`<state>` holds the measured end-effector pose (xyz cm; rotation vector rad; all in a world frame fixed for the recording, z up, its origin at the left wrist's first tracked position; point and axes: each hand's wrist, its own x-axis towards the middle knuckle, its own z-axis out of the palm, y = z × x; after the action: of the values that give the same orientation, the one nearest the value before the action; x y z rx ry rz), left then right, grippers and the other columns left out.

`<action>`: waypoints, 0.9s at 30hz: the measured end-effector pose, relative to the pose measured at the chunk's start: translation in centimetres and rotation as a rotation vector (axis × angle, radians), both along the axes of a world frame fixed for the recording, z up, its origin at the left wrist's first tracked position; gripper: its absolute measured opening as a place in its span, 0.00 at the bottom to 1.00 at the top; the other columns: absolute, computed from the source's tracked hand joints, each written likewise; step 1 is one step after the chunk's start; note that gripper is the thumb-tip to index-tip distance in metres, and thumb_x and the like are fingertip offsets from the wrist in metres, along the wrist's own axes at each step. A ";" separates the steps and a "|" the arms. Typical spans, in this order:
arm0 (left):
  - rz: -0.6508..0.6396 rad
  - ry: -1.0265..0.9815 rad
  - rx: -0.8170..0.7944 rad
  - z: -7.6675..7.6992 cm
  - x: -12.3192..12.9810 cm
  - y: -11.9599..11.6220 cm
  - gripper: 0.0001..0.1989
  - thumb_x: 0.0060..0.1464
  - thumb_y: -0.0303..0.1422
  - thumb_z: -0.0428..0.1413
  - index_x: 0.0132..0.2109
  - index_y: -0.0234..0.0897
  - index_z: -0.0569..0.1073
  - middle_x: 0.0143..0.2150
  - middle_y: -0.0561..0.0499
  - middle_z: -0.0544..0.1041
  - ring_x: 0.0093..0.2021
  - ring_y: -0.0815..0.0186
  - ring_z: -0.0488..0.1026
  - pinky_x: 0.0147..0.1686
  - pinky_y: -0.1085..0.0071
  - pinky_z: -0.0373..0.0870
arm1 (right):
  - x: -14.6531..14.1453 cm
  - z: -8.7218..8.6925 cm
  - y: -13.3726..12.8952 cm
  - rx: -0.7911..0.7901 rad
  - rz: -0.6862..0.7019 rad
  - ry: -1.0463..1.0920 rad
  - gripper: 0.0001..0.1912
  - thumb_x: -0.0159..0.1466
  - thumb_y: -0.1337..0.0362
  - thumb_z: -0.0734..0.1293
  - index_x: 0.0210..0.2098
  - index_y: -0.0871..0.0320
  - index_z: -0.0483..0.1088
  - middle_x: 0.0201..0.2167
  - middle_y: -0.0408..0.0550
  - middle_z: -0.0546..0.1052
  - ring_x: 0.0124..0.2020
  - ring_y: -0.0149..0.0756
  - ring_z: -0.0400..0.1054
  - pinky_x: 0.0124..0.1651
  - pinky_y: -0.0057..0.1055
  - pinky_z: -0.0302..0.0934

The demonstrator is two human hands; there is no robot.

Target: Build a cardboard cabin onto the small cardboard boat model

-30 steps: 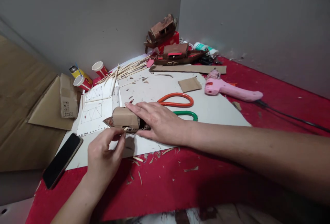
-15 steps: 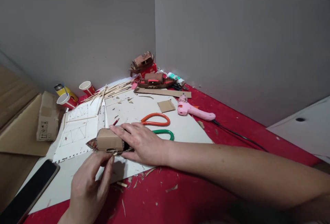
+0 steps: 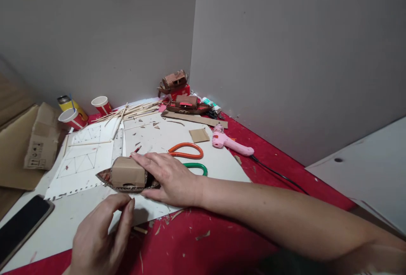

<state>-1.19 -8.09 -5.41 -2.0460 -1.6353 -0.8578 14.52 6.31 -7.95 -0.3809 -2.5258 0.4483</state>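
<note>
Presently clasping the cardboard boat (image 3: pixel 125 177) with right hand (image 3: pixel 171 180), well short of the desk's (image 3: pixel 231 224) far corner; pinching with left hand (image 3: pixel 99 227), cannot tell on what. Could dent the roof (image 3: pixel 127 168) by pressing too hard.

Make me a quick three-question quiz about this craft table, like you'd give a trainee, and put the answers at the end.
1. Short answer: Which grip lies across one end of the cardboard boat?
2. True or false: A black cord runs from the pink glue gun.
3. Counting: How many red-and-white cups are there beside the yellow container?

Key:
1. The right grip.
2. True.
3. Two.
</note>
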 end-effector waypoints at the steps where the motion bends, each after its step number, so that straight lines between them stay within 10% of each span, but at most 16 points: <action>1: 0.011 0.002 0.002 -0.1 0.0 0.0 0.07 0.67 0.33 0.48 0.42 0.39 0.69 0.29 0.53 0.78 0.28 0.70 0.79 0.31 0.78 0.73 | 0.0 0.0 0.0 -0.010 -0.002 -0.005 0.47 0.60 0.56 0.72 0.70 0.63 0.47 0.58 0.62 0.68 0.57 0.49 0.64 0.58 0.45 0.60; 11: -0.109 -0.054 0.049 0.0 -0.2 0.5 0.08 0.66 0.35 0.49 0.45 0.39 0.72 0.32 0.51 0.81 0.28 0.67 0.79 0.34 0.75 0.76 | 0.3 -0.3 0.2 -0.051 0.035 0.034 0.47 0.61 0.57 0.71 0.71 0.56 0.42 0.61 0.60 0.68 0.60 0.48 0.63 0.60 0.47 0.59; 20: 0.021 -0.777 -0.153 0.3 -0.2 0.8 0.06 0.55 0.37 0.61 0.38 0.42 0.74 0.29 0.55 0.80 0.25 0.65 0.79 0.23 0.75 0.76 | 0.3 0.0 0.0 -0.154 -0.009 0.035 0.49 0.60 0.58 0.73 0.71 0.53 0.43 0.60 0.58 0.69 0.60 0.47 0.64 0.61 0.47 0.60; 27: 0.016 -0.766 -0.135 -0.2 -0.6 1.3 0.02 0.55 0.34 0.61 0.36 0.44 0.76 0.29 0.56 0.81 0.25 0.66 0.79 0.25 0.75 0.78 | 0.3 -0.2 0.1 -0.139 -0.015 0.045 0.47 0.60 0.58 0.73 0.70 0.58 0.45 0.60 0.59 0.69 0.59 0.47 0.65 0.61 0.46 0.60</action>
<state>-1.83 -6.80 -5.63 -1.8891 -2.1153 -1.7127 14.80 6.41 -8.12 -0.4364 -2.4545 0.6221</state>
